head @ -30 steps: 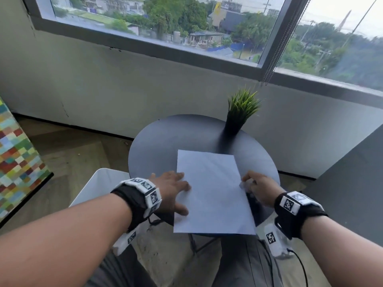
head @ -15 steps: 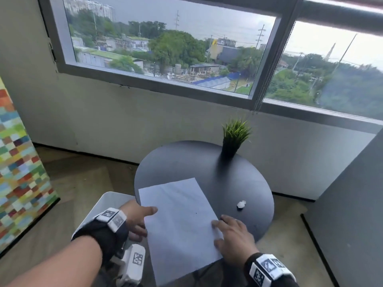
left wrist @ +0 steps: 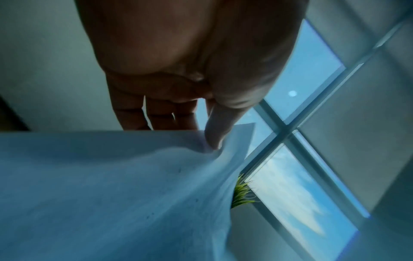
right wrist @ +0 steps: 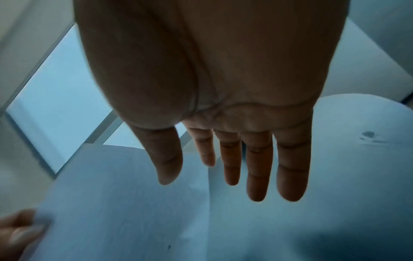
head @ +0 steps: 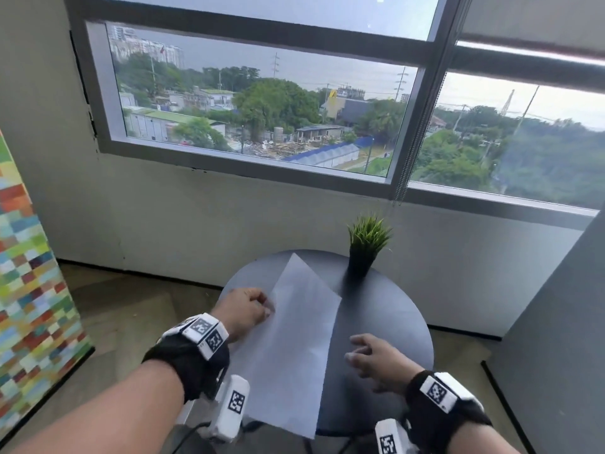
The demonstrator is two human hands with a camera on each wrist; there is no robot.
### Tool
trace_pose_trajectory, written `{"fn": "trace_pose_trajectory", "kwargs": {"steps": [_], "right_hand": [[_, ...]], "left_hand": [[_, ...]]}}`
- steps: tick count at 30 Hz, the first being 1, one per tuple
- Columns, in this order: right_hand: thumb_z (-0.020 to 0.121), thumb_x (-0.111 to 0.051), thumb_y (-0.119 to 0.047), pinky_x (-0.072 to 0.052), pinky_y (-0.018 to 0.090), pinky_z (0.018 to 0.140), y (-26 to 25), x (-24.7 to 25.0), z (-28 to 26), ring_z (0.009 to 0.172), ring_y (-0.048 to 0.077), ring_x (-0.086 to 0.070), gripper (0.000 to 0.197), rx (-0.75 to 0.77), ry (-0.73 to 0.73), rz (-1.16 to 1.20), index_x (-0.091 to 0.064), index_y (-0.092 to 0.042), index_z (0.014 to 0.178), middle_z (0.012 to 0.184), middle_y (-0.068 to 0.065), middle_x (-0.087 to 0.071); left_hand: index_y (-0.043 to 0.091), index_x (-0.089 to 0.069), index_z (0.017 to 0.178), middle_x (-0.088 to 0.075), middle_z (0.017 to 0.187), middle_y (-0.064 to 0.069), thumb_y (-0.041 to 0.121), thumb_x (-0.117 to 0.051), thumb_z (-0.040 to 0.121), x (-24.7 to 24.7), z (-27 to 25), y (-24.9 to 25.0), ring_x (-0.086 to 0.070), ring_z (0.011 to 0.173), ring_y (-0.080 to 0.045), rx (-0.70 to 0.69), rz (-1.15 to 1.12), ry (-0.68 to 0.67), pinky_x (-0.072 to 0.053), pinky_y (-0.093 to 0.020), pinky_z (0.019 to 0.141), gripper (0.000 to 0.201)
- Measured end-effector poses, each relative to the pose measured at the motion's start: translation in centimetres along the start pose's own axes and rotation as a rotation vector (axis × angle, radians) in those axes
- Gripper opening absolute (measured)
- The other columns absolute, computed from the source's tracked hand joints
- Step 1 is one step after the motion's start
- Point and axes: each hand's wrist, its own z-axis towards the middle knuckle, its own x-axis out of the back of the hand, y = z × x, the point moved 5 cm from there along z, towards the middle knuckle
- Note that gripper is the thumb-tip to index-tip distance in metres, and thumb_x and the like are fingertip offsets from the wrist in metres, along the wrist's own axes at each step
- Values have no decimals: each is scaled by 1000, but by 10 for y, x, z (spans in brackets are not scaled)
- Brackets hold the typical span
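Note:
A white sheet of paper (head: 294, 342) is lifted off the round dark table (head: 386, 322), tilted with its far corner up and its near edge hanging past the table's front. My left hand (head: 252, 309) pinches its left edge; in the left wrist view the thumb (left wrist: 219, 130) presses on the sheet (left wrist: 111, 194) with the fingers behind it. My right hand (head: 370, 357) hovers open over the table just right of the sheet, fingers spread and touching nothing. The right wrist view shows those straight fingers (right wrist: 259, 167) above the paper (right wrist: 125, 203).
A small potted grass plant (head: 366, 247) stands at the table's far right. A grey wall with a wide window (head: 262, 119) lies behind. A multicoloured panel (head: 29, 306) stands at the left and a dark partition (head: 556, 339) at the right.
The left hand has lifted the sheet off the table and turned it edge up. The right hand came off the paper and drew back to the right. The head view has tilted upward.

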Motion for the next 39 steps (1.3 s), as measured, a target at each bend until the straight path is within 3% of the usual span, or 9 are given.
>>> {"fn": "trace_pose_trajectory", "kwargs": {"steps": [4,8,10,15,19,22,33,36,39], "right_hand": [[76,-74,-34,-44,33,64,-17,33,1,87,22,-57,55,54,121,290,-48,-30,125,113,1,-57],[82,-74,-26,-48,38,67,-46,47,-11,82,19,-58,11,234,247,359,-64,-22,80,87,3,-64],[89,-67,-23,-52,34,70,-61,49,-19,82,15,-61,8,326,305,297,-74,-21,91,95,11,-69],[95,-58,-25,-52,28,74,-95,53,-42,87,7,-67,23,592,483,79,-72,-40,104,94,-12,-71],[94,-58,-27,-51,17,64,-77,33,-39,72,-2,-64,18,393,415,-72,-73,-36,89,87,-10,-73],[95,-56,-31,-53,34,81,-66,21,-40,88,16,-66,21,362,425,-104,-73,-20,92,92,-2,-73],[91,-56,-33,-54,34,72,-57,40,-23,72,15,-62,15,285,359,-293,-68,-24,88,74,-7,-66],[90,-55,-30,-45,21,75,-25,53,-5,85,14,-66,13,211,315,-458,-64,-33,99,90,-10,-66],[88,-52,-34,-45,29,92,16,56,25,108,16,-57,41,130,198,-677,-49,-48,127,120,-8,-49]], "left_hand": [[3,-71,85,-60,68,-5,1,-69,89,17,-7,45,-50,54,-10,-192,-237,-10,-41,-14,49,5],[18,-75,77,-68,68,4,8,-75,84,30,-18,61,-62,60,-6,-264,-373,-16,-40,-17,52,13],[24,-76,75,-70,76,-1,21,-78,77,32,-22,56,-66,68,-12,-239,-421,2,-40,-22,56,4],[2,-70,90,-66,81,-14,11,-70,90,35,-24,43,-61,71,-19,-209,-513,73,-39,-26,62,9],[5,-71,88,-64,75,-10,16,-72,90,15,-31,17,-58,65,-18,-119,-281,-9,-40,-14,49,11],[14,-72,80,-66,61,6,8,-65,94,4,-34,10,-58,55,-6,-127,-185,-20,-40,-12,46,17],[8,-65,83,-61,64,-8,10,-64,91,20,6,11,-55,42,-18,-11,5,23,-38,-21,40,8],[3,-65,93,-58,66,-14,4,-61,93,19,26,5,-55,41,-18,60,-61,11,-40,-21,40,4],[5,-66,97,-63,69,-14,4,-59,95,5,54,-8,-59,50,-21,144,-107,-8,-45,-25,46,7]]}}
